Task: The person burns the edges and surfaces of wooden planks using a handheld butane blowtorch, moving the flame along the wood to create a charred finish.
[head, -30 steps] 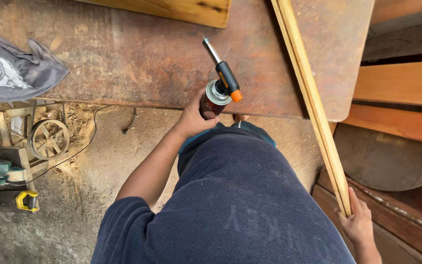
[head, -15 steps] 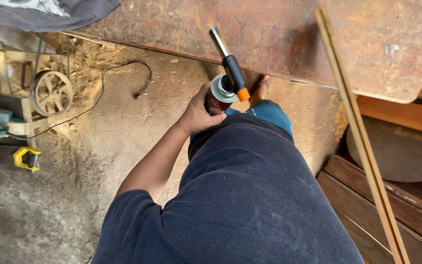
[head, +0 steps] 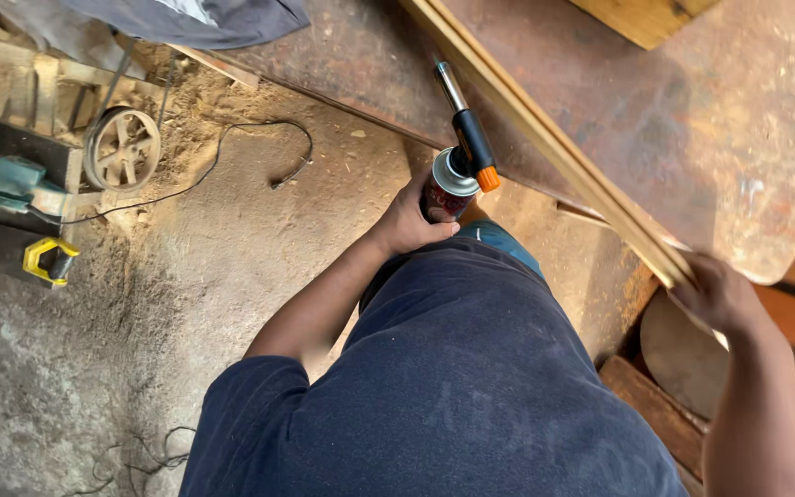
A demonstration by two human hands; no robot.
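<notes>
Where the sawdust thins out at nine o'clock, the concrete floor [head: 186,304] lies open, the widest free stretch in the room, crossed only by one thin black cable [head: 232,152] that curls toward eleven o'clock. At its far left edge stand one spoked pulley wheel [head: 121,149], a teal machine part [head: 2,175] and, below it, one yellow-handled tool [head: 48,260]. One grey cloth [head: 186,18] hangs over the corner at twelve o'clock.

Near the centre, the left hand [head: 409,224] is wrapped tightly around one gas canister [head: 446,187], fingers closed on its body. The canister carries one torch head [head: 465,129], black with an orange knob, whose metal nozzle points to twelve o'clock and reaches over the near edge of the rusty worktop [head: 738,138]. That edge runs slantwise from eleven to three o'clock, leaving only a narrow gap between it and the person's dark blue shirt [head: 471,387].

Right of the torch, long wooden strips [head: 545,138] lie on the worktop, running from twelve to four o'clock; I count at least two pressed side by side. Their lower end projects past the worktop's rounded corner, where the right hand [head: 720,294] closes over it at three o'clock. One thicker yellow plank [head: 646,14] shows at one o'clock. Under the right arm, brown boards [head: 655,405] crowd the floor.
</notes>
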